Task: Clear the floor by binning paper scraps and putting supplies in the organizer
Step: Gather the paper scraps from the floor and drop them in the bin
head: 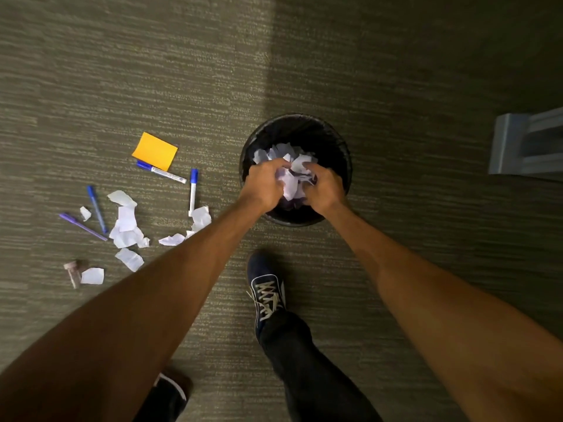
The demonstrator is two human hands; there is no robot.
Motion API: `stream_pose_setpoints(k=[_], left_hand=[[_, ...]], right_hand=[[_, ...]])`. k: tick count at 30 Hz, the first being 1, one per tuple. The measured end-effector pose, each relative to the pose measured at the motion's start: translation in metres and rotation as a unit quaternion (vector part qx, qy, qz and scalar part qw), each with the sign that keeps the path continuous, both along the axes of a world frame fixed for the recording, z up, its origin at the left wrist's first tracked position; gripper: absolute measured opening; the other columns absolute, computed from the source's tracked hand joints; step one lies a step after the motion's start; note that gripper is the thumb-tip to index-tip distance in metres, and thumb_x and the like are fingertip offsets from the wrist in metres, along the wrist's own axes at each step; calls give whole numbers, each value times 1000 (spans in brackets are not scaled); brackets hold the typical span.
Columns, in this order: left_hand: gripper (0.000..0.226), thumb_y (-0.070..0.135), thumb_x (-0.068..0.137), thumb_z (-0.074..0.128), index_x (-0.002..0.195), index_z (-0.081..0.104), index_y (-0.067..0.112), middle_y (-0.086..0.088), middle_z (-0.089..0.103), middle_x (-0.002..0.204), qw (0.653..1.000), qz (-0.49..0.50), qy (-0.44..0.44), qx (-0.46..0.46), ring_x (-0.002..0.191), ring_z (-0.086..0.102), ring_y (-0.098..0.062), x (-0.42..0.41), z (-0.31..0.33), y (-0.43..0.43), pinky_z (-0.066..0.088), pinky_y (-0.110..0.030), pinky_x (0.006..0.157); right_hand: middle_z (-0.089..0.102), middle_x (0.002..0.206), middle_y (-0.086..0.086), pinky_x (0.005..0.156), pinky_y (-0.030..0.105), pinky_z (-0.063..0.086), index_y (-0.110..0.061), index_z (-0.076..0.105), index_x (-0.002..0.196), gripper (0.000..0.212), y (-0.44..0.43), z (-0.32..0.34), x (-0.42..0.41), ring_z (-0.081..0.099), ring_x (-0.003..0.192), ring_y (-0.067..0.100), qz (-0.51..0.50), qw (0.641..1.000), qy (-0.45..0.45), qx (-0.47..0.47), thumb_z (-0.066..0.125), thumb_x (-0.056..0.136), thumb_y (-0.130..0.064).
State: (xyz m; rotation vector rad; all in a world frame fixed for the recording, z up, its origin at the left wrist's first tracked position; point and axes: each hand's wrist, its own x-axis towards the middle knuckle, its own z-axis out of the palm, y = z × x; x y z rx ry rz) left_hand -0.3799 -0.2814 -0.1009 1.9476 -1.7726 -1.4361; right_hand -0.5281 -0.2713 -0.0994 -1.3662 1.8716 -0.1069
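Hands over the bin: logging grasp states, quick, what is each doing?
Left hand: closed on paper scraps above the bin.
Right hand: closed on the same scraps.

Two hands (pixel 265 184) (pixel 324 190) meet over one black wastebasket (pixel 332 141). On the carpet lie four pens and markers (pixel 161 172) (pixel 193 190) (pixel 97 208) (pixel 82 226), one orange sticky-note pad (pixel 154 151), one small capped tube (pixel 73 271), and roughly eight loose paper scraps (pixel 126 222). One grey furniture leg (pixel 511 144) and two shoes (pixel 266 287) (pixel 170 388) are visible.
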Motion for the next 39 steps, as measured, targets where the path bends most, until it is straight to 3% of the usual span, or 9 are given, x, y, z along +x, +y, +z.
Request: stream_pose_setpoints(k=[3,5,7,12,17,21,26,33,39], left_hand=[[47,1,90,65,134,61,18,-13,50,144,1000,-15,-10,17,127,55,-29,0,-3,0,46,-29,103],[49,4,91,66,138,58,18,-13,42,152,1000,-13,-13,11,137,45,-27,2,0,2,39,-26,108],[48,7,92,66,139,57,15,-13,41,153,1000,-3,2,-1,142,39,-26,5,10,4,37,-32,114],[44,13,91,62,135,59,12,-9,53,143,996,9,19,-88,130,52,-25,19,59,15,45,-43,107],[43,20,89,60,132,59,10,-10,56,136,984,61,-42,-159,121,57,-29,43,104,43,47,-49,101],[55,29,85,64,134,52,7,-13,52,138,981,90,-77,-151,126,53,-30,73,120,82,45,-48,102],[73,35,79,71,141,43,9,-15,43,146,980,126,-115,-103,130,50,-34,124,123,146,47,-53,100],[101,60,74,70,155,19,29,-12,19,163,972,152,-179,15,148,26,-35,212,75,224,32,-63,112],[121,75,59,75,157,12,39,-18,0,166,959,223,-162,69,152,-2,-42,270,-20,279,21,-67,116]], right_hand=[[64,123,20,100,42,48,0,58,134,41,-1,-1,0,58,117,36,37,999,16,-25,55,93,3],[63,124,23,99,41,44,-3,61,130,42,1,5,0,58,116,39,60,997,28,-32,54,89,4],[62,124,24,99,40,43,-3,61,129,42,2,17,1,57,116,40,40,999,7,-33,53,88,4],[55,127,22,99,34,48,-4,57,136,47,4,50,14,58,116,32,26,995,-3,-94,54,90,3],[51,125,15,91,44,52,-8,60,128,43,17,89,39,60,106,30,48,983,1,-177,53,87,0],[52,121,13,82,45,54,-11,62,124,36,35,119,70,62,96,27,88,975,-11,-203,54,88,-10],[52,118,10,83,44,54,-11,62,124,39,72,132,120,62,84,21,141,977,-46,-156,66,86,-12],[39,138,9,102,46,49,-25,46,143,71,122,80,178,50,126,28,234,971,-38,-17,78,80,-37],[6,161,14,113,55,36,-47,10,153,114,149,-25,209,18,149,40,307,947,28,86,82,65,-59]])
